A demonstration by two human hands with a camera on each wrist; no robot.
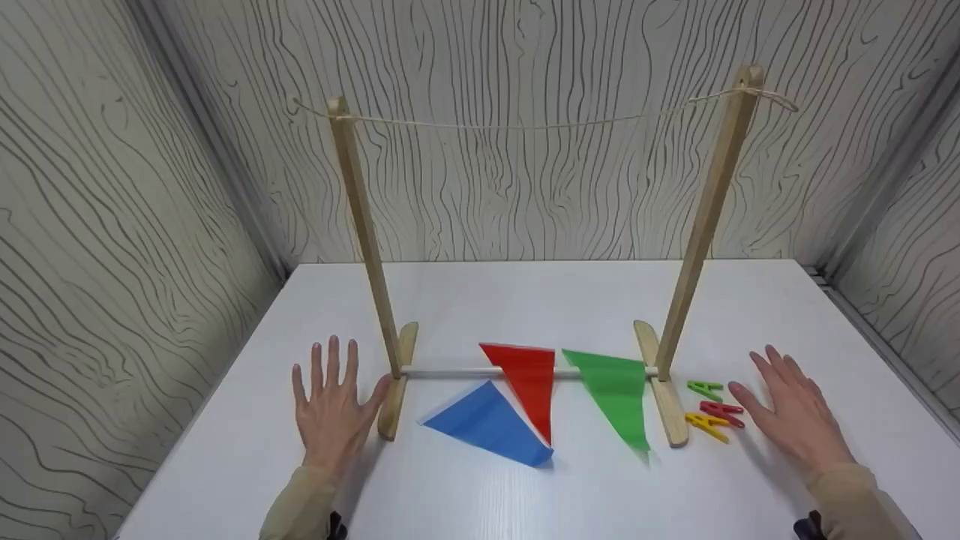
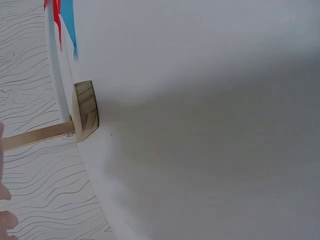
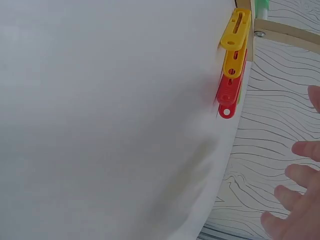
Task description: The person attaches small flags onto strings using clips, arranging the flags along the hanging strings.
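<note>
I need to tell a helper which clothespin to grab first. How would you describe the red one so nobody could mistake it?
Find the wooden frame with a string on the white table; just outside its right foot, near the right hand, lie three clothespins. The red clothespin is the middle one, between the green clothespin farther back and the yellow clothespin nearest the person.

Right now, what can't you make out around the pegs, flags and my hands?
- Green peg: in the right wrist view almost wholly behind the red peg and yellow peg.
- Blue flag: its far tip lies under the red flag, head view.
- Left hand: only fingertips at the left wrist view's edge.
- Right hand: palm cut off by the right wrist view's edge.
</note>
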